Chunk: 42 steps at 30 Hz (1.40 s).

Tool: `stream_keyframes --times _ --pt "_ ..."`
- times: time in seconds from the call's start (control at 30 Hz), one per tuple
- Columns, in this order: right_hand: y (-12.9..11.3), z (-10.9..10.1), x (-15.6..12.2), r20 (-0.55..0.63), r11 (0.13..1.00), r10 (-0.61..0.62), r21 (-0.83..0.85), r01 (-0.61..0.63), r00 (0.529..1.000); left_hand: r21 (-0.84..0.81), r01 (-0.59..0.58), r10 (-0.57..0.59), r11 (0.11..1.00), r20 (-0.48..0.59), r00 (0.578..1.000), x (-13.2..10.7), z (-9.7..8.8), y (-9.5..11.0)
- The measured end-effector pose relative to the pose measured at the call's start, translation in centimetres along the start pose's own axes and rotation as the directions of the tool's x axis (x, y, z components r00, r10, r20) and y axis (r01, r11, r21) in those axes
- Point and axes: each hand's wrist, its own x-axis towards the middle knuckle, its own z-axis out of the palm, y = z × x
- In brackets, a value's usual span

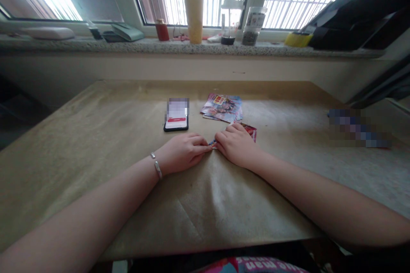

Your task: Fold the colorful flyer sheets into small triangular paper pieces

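A red and blue printed paper lies on the table, mostly hidden under my right hand. The fingers of that hand are curled together and pressed down on it. My left hand, with a silver bangle at the wrist, pinches the paper's near left corner between closed fingertips. Just beyond my right hand lies a small stack of colourful printed sheets. A phone with a lit, blurred screen rests face up beyond my left hand.
A tan cloth covers the table. At the right is a blurred blue item. Along the windowsill stand a tall cup, a red bottle, a clear jar, yellow tape and a black bag.
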Motion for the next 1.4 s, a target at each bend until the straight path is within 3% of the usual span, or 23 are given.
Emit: stream_keyframes --times 0.3,0.53,1.4 --pt "1.2 0.4 0.5 0.105 0.949 0.132 0.273 -0.156 0.986 -0.074 0.020 -0.016 0.997 0.043 0.999 -0.2 0.0 -0.2" --pt "1.1 0.5 0.4 0.070 0.940 0.199 0.269 -0.211 0.977 -0.086 0.017 -0.013 0.996 0.042 0.999 -0.1 0.0 -0.3" --pt "1.2 0.6 0.4 0.083 0.925 0.208 0.307 -0.223 0.975 -0.007 -0.006 0.006 1.000 0.052 0.999 0.5 0.1 0.0"
